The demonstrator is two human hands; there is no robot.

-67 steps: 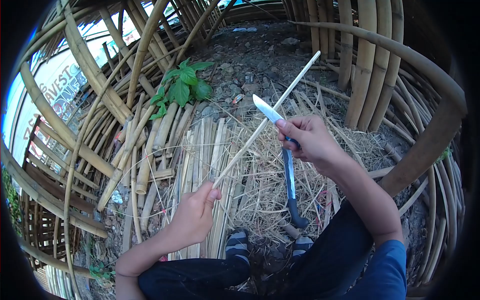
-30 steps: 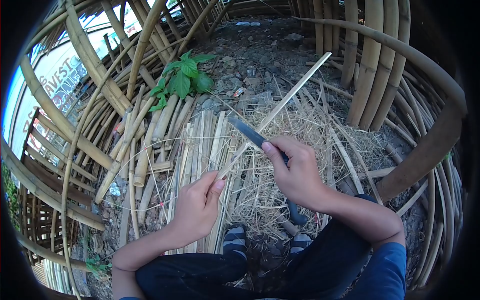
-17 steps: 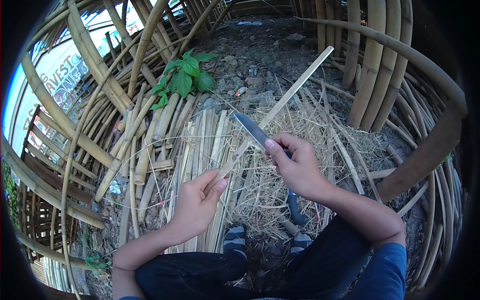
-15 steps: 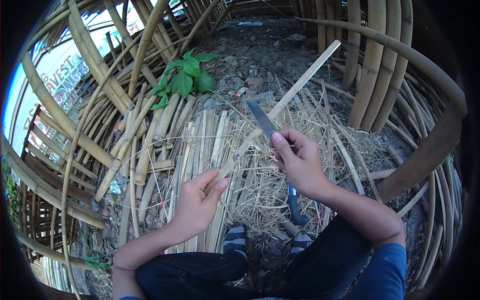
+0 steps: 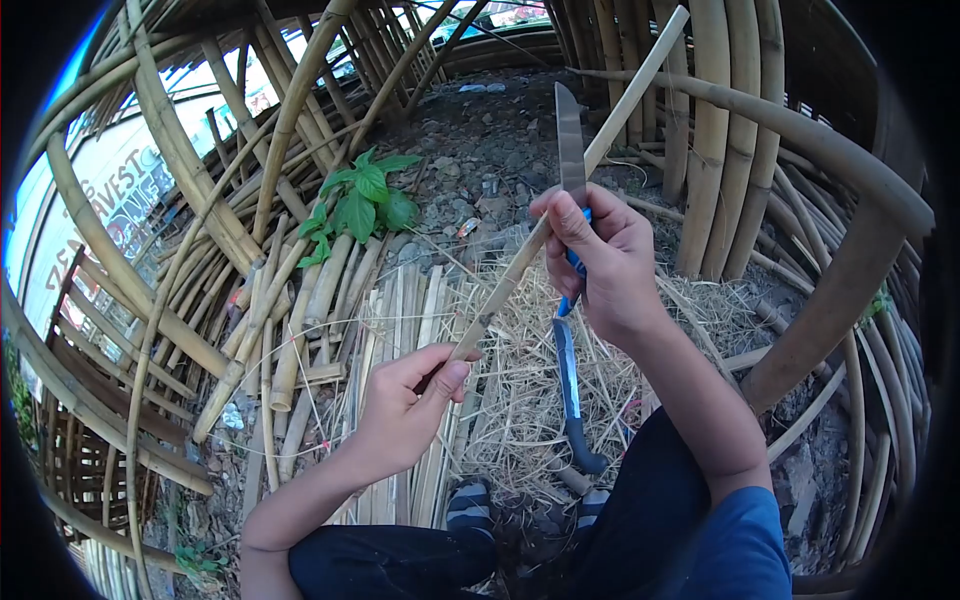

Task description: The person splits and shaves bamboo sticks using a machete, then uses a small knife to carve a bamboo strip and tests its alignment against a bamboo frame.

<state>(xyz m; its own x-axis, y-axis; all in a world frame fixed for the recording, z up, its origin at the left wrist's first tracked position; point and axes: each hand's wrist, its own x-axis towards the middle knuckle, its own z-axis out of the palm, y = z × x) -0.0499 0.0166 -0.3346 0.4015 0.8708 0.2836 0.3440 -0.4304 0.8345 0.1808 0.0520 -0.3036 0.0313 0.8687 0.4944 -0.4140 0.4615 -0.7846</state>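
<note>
My left hand point(image 5: 405, 410) is closed round the lower end of a long, pale bamboo strip point(image 5: 508, 284), which slants up and away to the right. My right hand point(image 5: 612, 268) grips a knife point(image 5: 571, 145) by its blue handle, blade pointing up and lying across the strip in this view. The right thumb and forefinger are right at the strip. Below the right hand, a large blade with a dark, curved handle point(image 5: 577, 440) rests on a heap of bamboo shavings point(image 5: 515, 375). Split bamboo strips point(image 5: 400, 315) lie side by side beyond my left hand.
Stacked bamboo poles point(image 5: 330, 270) and a green leafy plant point(image 5: 365, 195) are at the left. Upright bamboo poles point(image 5: 745, 130) stand at the right, with a thick curved pole point(image 5: 830, 120) bending across in front of them. Stony ground point(image 5: 490, 140) stretches ahead.
My right hand has moved up along the strip, and the knife has turned from leaning left to upright. The strip's far end has risen; my left hand keeps its hold.
</note>
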